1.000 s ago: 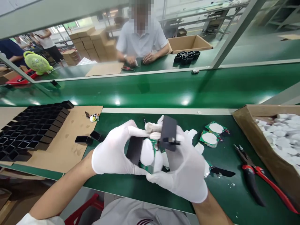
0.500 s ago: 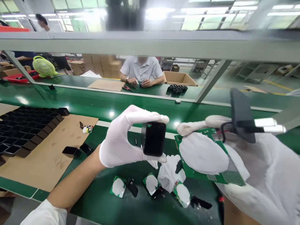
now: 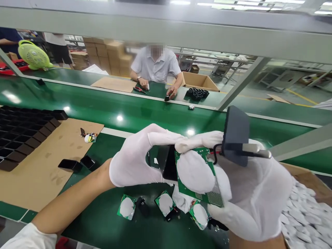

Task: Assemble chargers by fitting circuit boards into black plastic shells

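My left hand (image 3: 137, 155), in a white glove, holds a black open-ended case (image 3: 169, 164) between thumb and fingers, its opening facing right. My gloved right hand (image 3: 254, 193) grips a green circuit board (image 3: 201, 176) with a white round pad (image 3: 195, 171) on its face. The board's left edge overlaps the case opening; whether it is inside cannot be made out. A black plug piece (image 3: 235, 135) with two metal pins hangs by wires from the board, above my right hand. Below lie several similar boards with pads, one at the left (image 3: 127, 208), and a white cloth (image 3: 181, 199).
Rows of black cases (image 3: 28, 135) stand on brown cardboard (image 3: 52, 166) at left. White pads (image 3: 306, 214) fill a box at lower right. A shelf beam (image 3: 155, 34) crosses above. Opposite, a person (image 3: 157, 65) handles a small black object.
My right hand has brought the board left, up against the case in my left hand. The view has tilted down, showing the box of pads. The person opposite has moved one hand aside.
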The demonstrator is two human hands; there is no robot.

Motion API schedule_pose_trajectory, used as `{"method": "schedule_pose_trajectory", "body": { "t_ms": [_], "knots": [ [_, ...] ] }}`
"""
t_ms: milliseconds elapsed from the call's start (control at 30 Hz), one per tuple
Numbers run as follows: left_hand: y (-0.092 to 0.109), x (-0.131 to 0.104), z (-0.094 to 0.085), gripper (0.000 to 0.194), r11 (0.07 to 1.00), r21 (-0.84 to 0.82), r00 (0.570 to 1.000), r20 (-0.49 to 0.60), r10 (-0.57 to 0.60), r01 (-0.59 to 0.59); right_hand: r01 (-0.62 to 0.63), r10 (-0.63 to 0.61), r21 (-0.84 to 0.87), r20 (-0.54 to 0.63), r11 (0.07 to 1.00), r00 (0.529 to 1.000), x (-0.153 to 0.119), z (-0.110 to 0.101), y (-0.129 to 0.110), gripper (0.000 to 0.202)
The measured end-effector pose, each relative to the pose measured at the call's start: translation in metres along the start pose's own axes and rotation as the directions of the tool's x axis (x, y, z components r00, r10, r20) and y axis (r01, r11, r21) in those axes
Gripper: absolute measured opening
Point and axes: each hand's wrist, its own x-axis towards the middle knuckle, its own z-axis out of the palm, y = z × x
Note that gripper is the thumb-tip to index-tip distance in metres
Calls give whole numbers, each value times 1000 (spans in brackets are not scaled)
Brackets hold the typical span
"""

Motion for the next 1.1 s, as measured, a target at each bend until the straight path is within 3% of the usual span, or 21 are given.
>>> {"method": "schedule_pose_trajectory", "body": {
  "t_ms": [133,300,367,533,733,1100],
  "knots": [
    [0,0,-2,75,1000,15,1000,23,5,-5,32,-34,34,44,999,998,-1,0,-2,62],
    [2,2,-3,77,999,39,999,47,-18,16,58,-59,-83,-6,995,998,-6,-1,2,48],
    [2,1,-2,75,999,43,999,37,-26,25,108,-108,-51,-7,993,994,-9,-3,5,51],
    [3,0,-1,72,998,31,998,25,-51,50,97,-96,-21,55,995,994,-11,-4,7,67],
    [2,-1,-3,75,998,10,997,42,-58,58,143,-142,-168,13,975,990,-12,-4,9,52],
    [2,1,-3,69,999,28,998,50,-45,43,129,-112,-160,112,979,987,4,-1,-3,45]
  ]
}}
